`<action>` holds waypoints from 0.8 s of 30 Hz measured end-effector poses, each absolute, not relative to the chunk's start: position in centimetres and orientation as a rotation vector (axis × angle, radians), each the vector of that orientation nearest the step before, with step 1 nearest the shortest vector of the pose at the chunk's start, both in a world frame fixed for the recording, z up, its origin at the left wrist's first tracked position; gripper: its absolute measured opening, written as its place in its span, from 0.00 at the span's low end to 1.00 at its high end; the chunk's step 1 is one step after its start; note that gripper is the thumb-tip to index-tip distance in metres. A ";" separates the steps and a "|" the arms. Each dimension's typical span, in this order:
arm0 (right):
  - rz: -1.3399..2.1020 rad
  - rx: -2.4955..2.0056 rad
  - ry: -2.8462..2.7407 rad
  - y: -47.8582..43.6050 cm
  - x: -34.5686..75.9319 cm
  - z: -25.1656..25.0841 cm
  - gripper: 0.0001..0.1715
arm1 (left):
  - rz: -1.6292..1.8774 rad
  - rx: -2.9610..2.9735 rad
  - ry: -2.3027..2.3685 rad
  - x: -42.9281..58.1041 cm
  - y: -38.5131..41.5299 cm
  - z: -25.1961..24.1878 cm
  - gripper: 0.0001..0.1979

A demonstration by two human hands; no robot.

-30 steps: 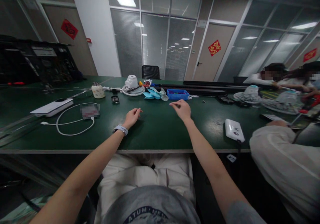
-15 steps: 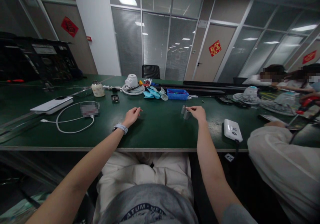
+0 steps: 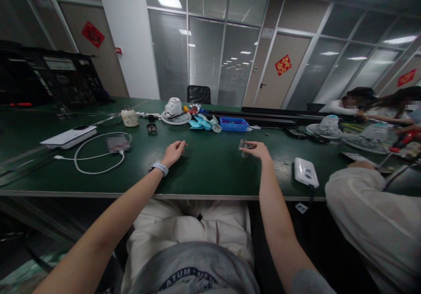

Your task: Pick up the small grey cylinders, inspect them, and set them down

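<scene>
My right hand (image 3: 261,150) is over the table right of the middle. Its thumb and fingers close around a small grey metal cylinder (image 3: 250,146), which looks tilted; its exact kind is too small to tell. A second grey metal cylinder (image 3: 243,142) is upright just left of it, close to my fingertips and partly covered by them. My left hand (image 3: 173,153), with a watch (image 3: 159,168) on the wrist, rests on the green table (image 3: 210,175). Its fingers are loosely bent and slightly apart, with nothing visible in them.
A blue basket (image 3: 234,124), light-blue fan blades (image 3: 201,122) and a white fan part (image 3: 176,112) lie farther back. At left are a cream jar (image 3: 129,117) and a looped white cable (image 3: 79,167). A white device (image 3: 305,172) lies at right, near a co-worker's sleeve (image 3: 358,189).
My right hand has closed around one grey cylinder, which has gone from upright to tilted. My left hand has stayed in place.
</scene>
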State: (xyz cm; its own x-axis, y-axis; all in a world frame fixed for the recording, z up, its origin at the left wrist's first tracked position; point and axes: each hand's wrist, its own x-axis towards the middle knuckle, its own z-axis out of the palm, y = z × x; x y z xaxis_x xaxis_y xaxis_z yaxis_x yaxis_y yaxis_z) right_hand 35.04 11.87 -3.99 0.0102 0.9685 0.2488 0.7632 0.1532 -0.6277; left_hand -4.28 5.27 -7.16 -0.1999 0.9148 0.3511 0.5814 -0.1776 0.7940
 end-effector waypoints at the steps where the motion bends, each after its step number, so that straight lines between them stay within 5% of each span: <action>1: 0.436 -1.650 -1.814 12.0 35.1 -4.1 0.40 | 1.331 1.712 1.742 -4.3 5.2 -7.1 0.28; 12: 0.500 -1.653 -1.657 12.6 34.4 -4.9 0.50 | 1.333 1.666 1.729 -4.3 5.1 -7.0 0.26; 24: 0.315 -1.749 -1.699 12.7 33.3 -5.2 0.35 | 1.373 1.650 1.779 -4.1 5.0 -7.3 0.24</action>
